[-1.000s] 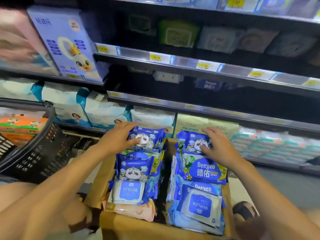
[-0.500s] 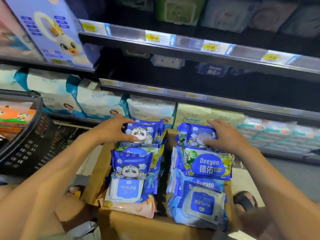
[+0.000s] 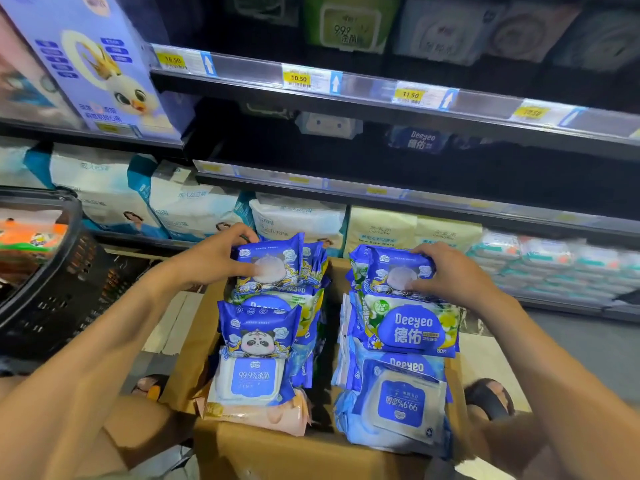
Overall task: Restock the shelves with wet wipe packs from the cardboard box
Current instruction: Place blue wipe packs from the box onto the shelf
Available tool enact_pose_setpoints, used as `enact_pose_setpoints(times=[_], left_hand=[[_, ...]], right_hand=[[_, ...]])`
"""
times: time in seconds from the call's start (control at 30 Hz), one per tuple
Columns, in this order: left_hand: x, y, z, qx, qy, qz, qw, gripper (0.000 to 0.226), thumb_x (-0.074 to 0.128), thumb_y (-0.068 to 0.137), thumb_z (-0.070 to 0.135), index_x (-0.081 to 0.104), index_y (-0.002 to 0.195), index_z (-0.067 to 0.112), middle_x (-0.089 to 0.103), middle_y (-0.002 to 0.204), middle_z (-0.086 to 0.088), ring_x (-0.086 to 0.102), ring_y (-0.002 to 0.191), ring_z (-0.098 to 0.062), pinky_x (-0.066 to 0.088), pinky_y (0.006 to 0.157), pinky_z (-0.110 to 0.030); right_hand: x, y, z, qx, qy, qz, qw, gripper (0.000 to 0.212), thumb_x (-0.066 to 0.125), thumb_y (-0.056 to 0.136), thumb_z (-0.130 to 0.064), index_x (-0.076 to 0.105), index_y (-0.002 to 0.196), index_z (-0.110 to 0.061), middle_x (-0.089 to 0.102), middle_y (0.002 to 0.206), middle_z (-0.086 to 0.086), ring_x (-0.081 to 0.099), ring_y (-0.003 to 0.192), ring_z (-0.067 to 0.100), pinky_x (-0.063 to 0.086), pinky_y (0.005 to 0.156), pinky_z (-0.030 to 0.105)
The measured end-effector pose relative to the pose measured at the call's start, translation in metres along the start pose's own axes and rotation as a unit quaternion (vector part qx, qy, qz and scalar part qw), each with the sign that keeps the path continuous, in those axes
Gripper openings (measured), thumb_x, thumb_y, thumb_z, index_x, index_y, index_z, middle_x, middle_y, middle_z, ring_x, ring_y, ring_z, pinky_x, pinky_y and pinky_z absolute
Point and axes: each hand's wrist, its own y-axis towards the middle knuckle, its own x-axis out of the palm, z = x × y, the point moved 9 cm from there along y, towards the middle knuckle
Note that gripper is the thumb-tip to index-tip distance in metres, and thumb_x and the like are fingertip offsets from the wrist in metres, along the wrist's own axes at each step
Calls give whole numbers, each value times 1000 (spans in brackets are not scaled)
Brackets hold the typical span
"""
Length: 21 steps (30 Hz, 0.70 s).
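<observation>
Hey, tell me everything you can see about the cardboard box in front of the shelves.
The cardboard box is plain brown and open-topped, its left flap splayed outward. It sits low before the bottom shelf, near wall toward the camera. Two rows of blue wet wipe packs fill it, with a pink pack at the near left. The left hand and right hand grip the farthest packs, not the box.

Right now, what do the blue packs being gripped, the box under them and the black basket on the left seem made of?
Blue packs: thin glossy plastic film, judging by crinkled edges and sheen.
Box: plain brown cardboard, matt, with folded flaps.
Basket: probably moulded black plastic, from its perforated lattice wall; blur leaves that open.
</observation>
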Motion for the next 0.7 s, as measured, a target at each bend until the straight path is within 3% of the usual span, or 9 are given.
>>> enact_pose_setpoints(times=[0.1, 0.2, 0.3, 0.47, 0.57, 0.7], left_hand=[[-6, -4, 3, 7, -33, 15, 999, 44, 83, 84, 20, 57, 119, 26, 69, 121, 2, 75, 100, -14, 64, 80, -40], [-7, -9, 11, 20, -31, 17, 999, 48, 82, 84, 21, 59, 125, 29, 69, 122, 4, 73, 103, -11, 64, 80, -34], [-7, -15, 22, 31, -28, 34, 999, 47, 83, 84, 20, 61, 125, 28, 70, 118, 5, 72, 100, -10, 61, 72, -25], [-7, -19, 36, 42, -52, 36, 997, 47, 85, 82, 21, 63, 121, 36, 73, 114, 4, 75, 97, -14, 64, 74, -37], [-5, -19, 56, 60, -51, 39, 996, 48, 86, 81, 20, 63, 120, 37, 73, 112, 4, 76, 96, -15, 63, 68, -31], [-4, -16, 103, 103, -29, 49, 993, 47, 87, 79, 17, 64, 116, 34, 78, 99, 7, 77, 90, -15, 61, 66, -26]], right_hand=[[-2, -2, -2, -6, 45, 13, 999, 62, 91, 76, -37, 56, 126, -26, 51, 115, -2, 55, 96, 18, 43, 70, 28], [-3, -3, -4, -21, 65, 30, 997, 56, 92, 76, -32, 55, 118, -28, 50, 113, -3, 54, 94, 18, 37, 64, 17], [-12, -9, -5, -37, 103, 56, 992, 48, 92, 77, -25, 55, 108, -28, 52, 112, -2, 60, 82, 12, 41, 56, 14], [-36, -21, -5, -62, 161, 107, 979, 49, 93, 74, -21, 57, 106, -30, 57, 107, -6, 61, 93, 12, 48, 70, 22], [-56, -31, -4, -65, 185, 134, 971, 50, 93, 75, -22, 57, 108, -31, 61, 107, -6, 60, 90, 2, 45, 64, 11], [-91, -47, -1, -69, 227, 184, 954, 50, 93, 75, -18, 58, 109, -30, 63, 111, -7, 59, 91, -7, 43, 69, 5]])
